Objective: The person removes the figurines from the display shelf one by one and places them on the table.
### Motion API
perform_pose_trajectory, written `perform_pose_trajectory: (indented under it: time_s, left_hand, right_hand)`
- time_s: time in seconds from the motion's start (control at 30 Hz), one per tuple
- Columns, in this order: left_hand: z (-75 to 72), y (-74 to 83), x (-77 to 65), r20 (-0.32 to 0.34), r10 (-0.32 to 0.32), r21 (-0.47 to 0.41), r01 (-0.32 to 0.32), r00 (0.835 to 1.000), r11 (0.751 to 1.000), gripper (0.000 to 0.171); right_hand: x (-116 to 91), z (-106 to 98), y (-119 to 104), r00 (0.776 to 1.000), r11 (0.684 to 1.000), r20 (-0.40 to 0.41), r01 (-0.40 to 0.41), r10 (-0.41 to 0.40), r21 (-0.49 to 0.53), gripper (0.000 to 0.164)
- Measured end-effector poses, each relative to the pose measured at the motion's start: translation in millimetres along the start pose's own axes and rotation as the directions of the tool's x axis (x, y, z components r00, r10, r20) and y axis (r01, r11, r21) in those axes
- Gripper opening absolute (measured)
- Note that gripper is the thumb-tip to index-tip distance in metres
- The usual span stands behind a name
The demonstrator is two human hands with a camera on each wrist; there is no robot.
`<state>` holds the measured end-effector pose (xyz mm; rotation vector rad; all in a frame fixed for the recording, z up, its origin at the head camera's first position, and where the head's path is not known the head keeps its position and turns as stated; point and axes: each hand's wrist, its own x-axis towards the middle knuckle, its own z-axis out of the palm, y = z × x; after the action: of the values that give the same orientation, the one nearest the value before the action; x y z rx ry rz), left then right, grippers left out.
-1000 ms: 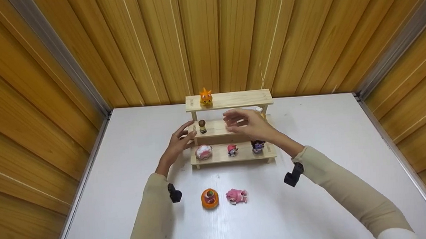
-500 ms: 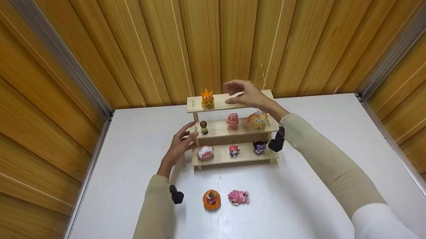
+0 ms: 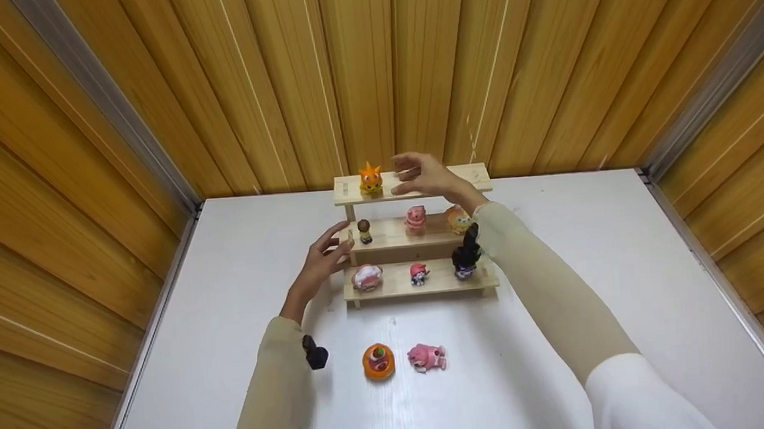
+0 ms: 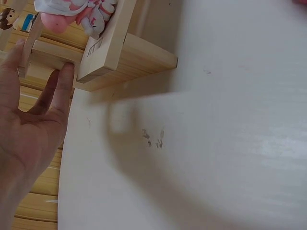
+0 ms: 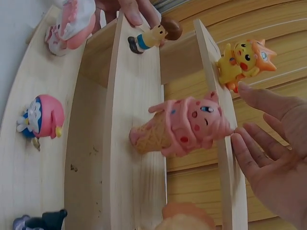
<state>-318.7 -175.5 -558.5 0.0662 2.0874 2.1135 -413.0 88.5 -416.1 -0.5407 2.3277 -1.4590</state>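
My left hand (image 3: 321, 258) grips the left end of a three-tier wooden display shelf (image 3: 443, 285); in the left wrist view its fingers (image 4: 61, 91) lie against the board and side support. My right hand (image 3: 427, 175) is over the top tier with fingers apart, holding nothing. Its thumb (image 5: 268, 101) is close beside a yellow figurine in an orange spiky hat (image 5: 242, 62); whether they touch I cannot tell. Below, the middle tier bears a pink ice-cream-cone figurine (image 5: 184, 124), a small brown-haired figurine (image 5: 152, 38) and an orange-and-yellow figurine (image 3: 457, 219), partly hidden by the right arm.
On the bottom tier stand a pink-and-white figurine (image 3: 367, 278), a small red-hooded figurine (image 3: 419, 274) and a dark figurine (image 3: 464, 270), partly covered by the wrist camera. An orange round figurine (image 3: 378, 361) and a pink figurine (image 3: 426, 357) lie on the white table (image 3: 498, 380).
My right hand has risen from the middle tier to the top tier, uncovering the pink cone figurine, then shifted slightly left towards the yellow figurine. My left hand stays at the shelf's end.
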Motion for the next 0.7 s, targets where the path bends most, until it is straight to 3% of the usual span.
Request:
perform_pose_trajectory:
  time_s: [0.23, 0.37, 0.47, 0.7]
  left_hand:
    - [1.5, -2.3, -2.0, -0.001, -0.003, -0.023, 0.003, 1.0, 1.0, 0.051]
    - [4.3, -4.1, -3.8, 0.008, -0.002, -0.018, 0.002, 1.0, 1.0, 0.052]
    - [5.2, -5.5, -5.1, 0.012, -0.005, -0.027, 0.005, 1.0, 1.0, 0.052]
    - [4.2, -3.3, -3.4, -0.013, -0.007, -0.014, 0.007, 1.0, 1.0, 0.052]
  right_hand:
    - [16.0, 25.1, -6.8, 1.0, 0.998, 0.021, -0.01, 0.011, -0.061, 0.064]
    - [19.7, 34.7, -5.5, 0.999, 0.992, -0.034, -0.018, 0.014, -0.125, 0.053]
    - [20.7, 39.2, -4.5, 0.998, 0.989, -0.062, -0.004, -0.005, -0.146, 0.055]
    - [20.6, 44.2, -5.8, 0.995, 0.988, -0.091, 0.029, -0.043, -0.15, 0.046]
